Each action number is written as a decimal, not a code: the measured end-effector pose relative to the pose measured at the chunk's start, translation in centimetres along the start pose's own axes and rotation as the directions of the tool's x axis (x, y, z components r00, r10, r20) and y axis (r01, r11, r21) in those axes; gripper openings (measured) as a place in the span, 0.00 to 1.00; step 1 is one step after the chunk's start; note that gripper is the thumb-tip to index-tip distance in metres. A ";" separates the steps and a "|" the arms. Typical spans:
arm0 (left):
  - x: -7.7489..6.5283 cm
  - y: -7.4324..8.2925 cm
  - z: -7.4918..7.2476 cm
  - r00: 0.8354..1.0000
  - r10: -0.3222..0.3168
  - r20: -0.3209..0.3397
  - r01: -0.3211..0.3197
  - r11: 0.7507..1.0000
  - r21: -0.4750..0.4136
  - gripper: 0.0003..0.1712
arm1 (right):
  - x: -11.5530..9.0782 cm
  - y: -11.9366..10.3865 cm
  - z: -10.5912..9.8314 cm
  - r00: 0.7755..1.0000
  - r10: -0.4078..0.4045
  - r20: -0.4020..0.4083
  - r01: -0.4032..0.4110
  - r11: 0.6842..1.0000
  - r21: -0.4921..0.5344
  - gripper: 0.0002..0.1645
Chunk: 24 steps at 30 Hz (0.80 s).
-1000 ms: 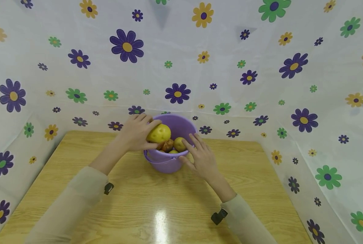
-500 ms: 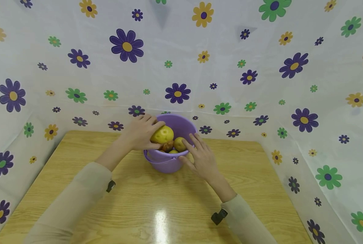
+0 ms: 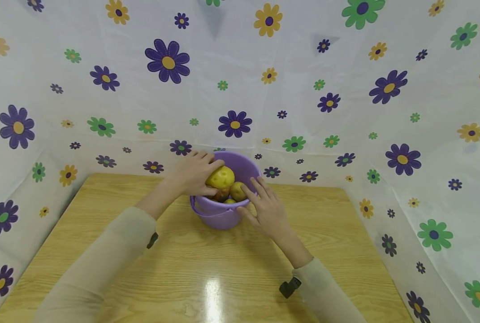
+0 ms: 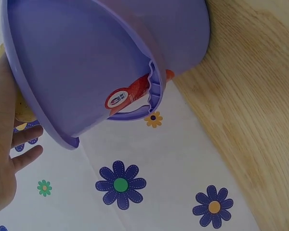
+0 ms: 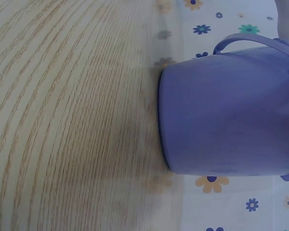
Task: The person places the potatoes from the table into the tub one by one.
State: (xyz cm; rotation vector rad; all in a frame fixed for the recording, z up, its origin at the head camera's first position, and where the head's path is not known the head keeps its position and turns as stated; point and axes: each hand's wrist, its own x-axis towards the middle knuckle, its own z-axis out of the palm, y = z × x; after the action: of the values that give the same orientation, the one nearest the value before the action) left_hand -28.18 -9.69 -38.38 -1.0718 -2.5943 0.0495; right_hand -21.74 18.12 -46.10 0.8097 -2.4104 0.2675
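A purple bucket (image 3: 222, 220) stands upright on the wooden table, its handle hanging down at the front. My left hand (image 3: 193, 174) reaches over the left rim and holds a large yellow potato (image 3: 223, 178) at the bucket's mouth, thumb below it and fingers above. In the left wrist view, the bucket wall mostly hides that potato (image 4: 24, 109). My right hand (image 3: 269, 213) lies spread against the right rim, fingers fairly straight. Inside the bucket are a tan potato (image 3: 237, 191), a brownish round item (image 3: 222, 195) partly covered, and a yellow item (image 3: 229, 201) below.
The wooden table (image 3: 191, 273) ends just behind the bucket. A white cloth (image 3: 207, 103) with printed flowers hangs along the back and both sides. Dark wrist devices, such as the right one (image 3: 290, 287), sit at both cuffs.
My left hand has moved right with the yellow potato, further over the bucket's mouth and above the brownish item. My right hand and the bucket have stayed in place.
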 end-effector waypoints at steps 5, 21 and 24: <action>0.7 0.1 0.2 0.999 0.000 0.046 -0.001 1.000 0.013 0.46 | 0.0 0.1 0.2 1.000 -0.001 0.002 0.001 1.000 -0.007 0.48; 2.0 0.2 0.9 0.983 0.012 0.185 -0.023 0.998 0.060 0.45 | 0.0 0.1 0.3 1.000 0.004 -0.005 -0.004 1.000 0.005 0.48; 2.1 0.2 1.0 0.980 0.012 0.200 -0.025 0.998 0.061 0.44 | 0.0 0.0 0.3 1.000 0.005 -0.007 -0.005 1.000 0.004 0.49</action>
State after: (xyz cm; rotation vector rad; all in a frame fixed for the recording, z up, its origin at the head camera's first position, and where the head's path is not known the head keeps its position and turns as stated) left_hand -29.71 -7.97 -38.71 -1.1207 -2.7388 0.2542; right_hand -21.92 18.04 -46.36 0.8033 -2.4059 0.2772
